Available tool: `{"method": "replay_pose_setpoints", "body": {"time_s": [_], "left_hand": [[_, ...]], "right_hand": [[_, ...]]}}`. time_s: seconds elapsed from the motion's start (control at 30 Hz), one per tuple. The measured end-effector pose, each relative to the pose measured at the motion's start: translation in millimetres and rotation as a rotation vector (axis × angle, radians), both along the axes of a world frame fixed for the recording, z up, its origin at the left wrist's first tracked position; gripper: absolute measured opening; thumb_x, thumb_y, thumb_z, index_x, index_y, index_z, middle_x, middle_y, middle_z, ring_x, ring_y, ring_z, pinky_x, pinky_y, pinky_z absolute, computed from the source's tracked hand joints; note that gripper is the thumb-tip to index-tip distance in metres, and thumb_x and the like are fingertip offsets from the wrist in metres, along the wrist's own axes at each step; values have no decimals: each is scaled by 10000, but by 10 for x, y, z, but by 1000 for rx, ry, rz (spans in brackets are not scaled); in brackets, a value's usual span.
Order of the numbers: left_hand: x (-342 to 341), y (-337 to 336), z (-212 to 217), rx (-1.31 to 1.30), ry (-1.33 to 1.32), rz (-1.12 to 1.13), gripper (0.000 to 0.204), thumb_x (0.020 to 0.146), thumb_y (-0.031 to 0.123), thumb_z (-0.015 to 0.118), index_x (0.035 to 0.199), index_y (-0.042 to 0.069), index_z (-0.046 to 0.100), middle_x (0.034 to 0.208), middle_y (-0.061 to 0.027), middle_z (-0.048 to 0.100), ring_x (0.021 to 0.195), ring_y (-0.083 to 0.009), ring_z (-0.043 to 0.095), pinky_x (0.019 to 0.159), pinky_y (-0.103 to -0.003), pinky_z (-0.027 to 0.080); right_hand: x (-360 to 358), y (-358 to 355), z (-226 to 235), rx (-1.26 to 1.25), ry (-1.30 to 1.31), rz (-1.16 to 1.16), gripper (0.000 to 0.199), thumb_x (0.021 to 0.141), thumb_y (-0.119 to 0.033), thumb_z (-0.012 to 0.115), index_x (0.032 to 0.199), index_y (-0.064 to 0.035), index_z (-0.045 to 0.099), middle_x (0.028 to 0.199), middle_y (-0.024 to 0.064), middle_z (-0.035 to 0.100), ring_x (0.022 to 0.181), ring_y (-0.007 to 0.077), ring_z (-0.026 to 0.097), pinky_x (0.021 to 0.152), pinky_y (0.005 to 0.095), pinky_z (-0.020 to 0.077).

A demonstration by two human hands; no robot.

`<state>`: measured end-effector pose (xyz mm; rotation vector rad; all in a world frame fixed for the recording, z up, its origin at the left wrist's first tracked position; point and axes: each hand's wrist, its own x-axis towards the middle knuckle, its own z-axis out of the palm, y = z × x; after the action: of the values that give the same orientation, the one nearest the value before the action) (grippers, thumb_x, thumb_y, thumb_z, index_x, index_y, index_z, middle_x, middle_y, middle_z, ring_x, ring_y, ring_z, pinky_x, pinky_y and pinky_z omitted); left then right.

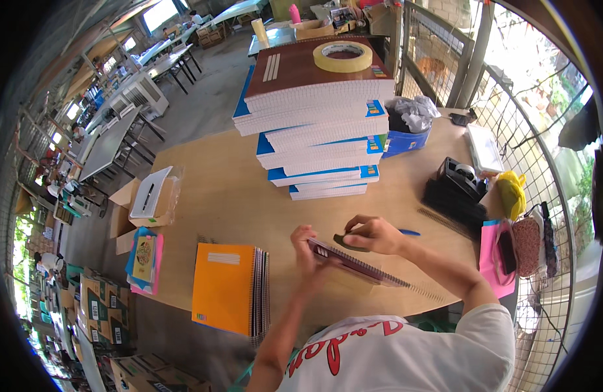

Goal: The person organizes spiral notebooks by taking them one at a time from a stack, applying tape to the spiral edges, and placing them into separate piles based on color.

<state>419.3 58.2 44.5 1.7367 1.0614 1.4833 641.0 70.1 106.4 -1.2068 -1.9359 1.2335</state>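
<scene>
Near the front edge of the table I hold a maroon-covered notebook (346, 261) on edge, tilted, its spine turned up. My left hand (306, 255) grips its left end, fingers closed round it. A spiral coil (424, 292) runs along the spine and sticks out past the notebook's right end. Just above the spine, my right hand (374, 235) is closed on a small dark olive, rounded piece (352, 244) whose exact kind I cannot make out. A blue pen-like item (410, 232) lies just beyond my right wrist.
A tall notebook stack (321, 140) stands ahead, topped by a tape roll (342, 57). Orange spiral notebooks (223, 287) lie at left. A tape dispenser (459, 178), black coils (453, 208) and a yellow bag (511, 195) sit at right, near a wire-mesh barrier (555, 196).
</scene>
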Motion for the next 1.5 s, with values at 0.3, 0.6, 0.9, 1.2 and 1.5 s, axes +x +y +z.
{"method": "replay_pose_setpoints", "body": {"time_s": [0.3, 0.6, 0.9, 1.2, 1.5], "left_hand": [[-406, 204, -417, -402, -358, -280, 313, 869, -139, 628, 1097, 62, 553, 975, -1, 550, 915, -100, 571, 852, -266, 489], [-452, 282, -442, -438, -349, -311, 420, 808, -169, 675, 1123, 71, 536, 1035, -8, 548, 970, -104, 570, 863, -263, 491], [-458, 310, -355, -464, -441, -284, 634, 774, -145, 721, 1274, 95, 414, 1009, -42, 568, 964, -125, 590, 867, -276, 509], [-389, 259, -429, -451, -545, -479, 473, 779, -47, 779, 1151, 68, 512, 1012, -14, 530, 934, -95, 529, 834, -244, 454], [-259, 234, -424, -452, -660, -419, 242, 824, 93, 812, 979, 74, 628, 1017, 15, 556, 853, -60, 504, 740, -202, 395]], "right_hand": [[-135, -32, 43, 65, 62, 59, 483, 937, -531, 614, 942, -81, 792, 1135, 154, 677, 935, 342, 683, 841, 404, 538], [-267, 186, -28, 105, -366, 77, 597, 951, -562, 584, 921, 6, 763, 1092, 163, 690, 949, 326, 677, 826, 390, 526], [-405, 370, -20, 56, -138, 50, 584, 932, -549, 618, 934, 18, 755, 1033, 178, 701, 934, 345, 682, 814, 398, 535], [26, 733, -1199, 321, -511, 58, 560, 817, -620, 706, 1220, -232, 703, 1416, 195, 488, 1169, 404, 577, 932, 490, 491], [949, -747, -2073, 482, -836, -668, 595, 854, -289, 736, 1357, -52, 522, 1360, 171, 500, 1241, 384, 497, 1088, 597, 321]]}}
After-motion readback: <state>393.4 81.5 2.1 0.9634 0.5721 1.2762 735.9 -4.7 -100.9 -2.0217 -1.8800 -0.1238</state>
